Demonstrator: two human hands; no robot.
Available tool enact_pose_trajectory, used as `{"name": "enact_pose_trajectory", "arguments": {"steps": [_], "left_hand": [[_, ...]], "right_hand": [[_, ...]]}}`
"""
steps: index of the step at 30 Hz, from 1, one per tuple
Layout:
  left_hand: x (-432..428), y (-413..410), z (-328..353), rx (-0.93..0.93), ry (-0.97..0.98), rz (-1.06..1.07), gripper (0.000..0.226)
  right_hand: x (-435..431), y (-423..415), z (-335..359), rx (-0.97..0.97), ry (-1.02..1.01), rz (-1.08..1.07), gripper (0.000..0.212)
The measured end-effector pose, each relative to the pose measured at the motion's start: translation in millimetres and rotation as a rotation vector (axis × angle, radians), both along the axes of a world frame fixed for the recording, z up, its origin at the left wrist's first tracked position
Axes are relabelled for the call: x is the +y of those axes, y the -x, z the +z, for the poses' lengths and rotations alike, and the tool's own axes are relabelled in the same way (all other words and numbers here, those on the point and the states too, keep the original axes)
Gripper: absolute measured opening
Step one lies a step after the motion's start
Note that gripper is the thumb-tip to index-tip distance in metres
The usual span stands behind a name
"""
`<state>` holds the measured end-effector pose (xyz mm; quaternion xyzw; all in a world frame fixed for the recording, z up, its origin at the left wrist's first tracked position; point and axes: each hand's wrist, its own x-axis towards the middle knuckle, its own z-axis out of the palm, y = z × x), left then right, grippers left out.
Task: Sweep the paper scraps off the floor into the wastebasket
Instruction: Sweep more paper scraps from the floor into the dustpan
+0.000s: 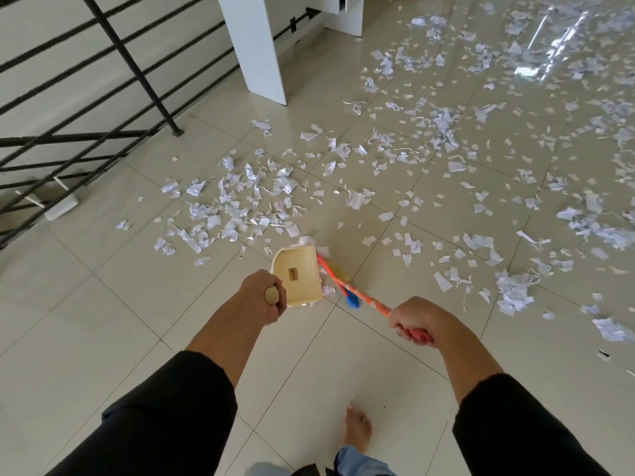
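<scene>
The left hand (266, 297) curls tight around the dustpan's tan handle (271, 296), the cream dustpan (301, 276) standing on the floor (103, 304). The right hand (417, 321) clamps the broom's orange stick (364, 297). Paper scraps (240, 204) lie scattered just beyond the pan and across the floor's far right.

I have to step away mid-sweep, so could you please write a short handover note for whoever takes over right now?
Left hand grips the dustpan's handle; the cream dustpan stands on the tiled floor.
Right hand grips the orange broom, its head beside the dustpan's mouth.
Done: a few paper scraps lie at the pan's mouth; the tiles near the bare foot look swept.
Left: most scraps, spread ahead and to the right. No wastebasket in view.
</scene>
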<state>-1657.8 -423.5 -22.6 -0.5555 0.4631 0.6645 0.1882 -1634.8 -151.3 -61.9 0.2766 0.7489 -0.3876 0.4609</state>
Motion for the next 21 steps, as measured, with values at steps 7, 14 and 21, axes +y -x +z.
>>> {"name": "enact_pose_trajectory", "arguments": {"steps": [7, 14, 21], "left_hand": [[-14, 15, 1, 0.01, 0.017, 0.068, 0.016], [-52, 31, -5, -0.013, -0.027, 0.088, 0.016], [-118, 65, -13, -0.018, -0.089, 0.105, 0.015]], "right_hand": [[2, 17, 5, 0.143, -0.089, -0.02, 0.013], [-44, 71, -7, 0.127, -0.189, -0.009, 0.02], [-95, 90, -2, -0.038, -0.1, 0.038, 0.012]]}}
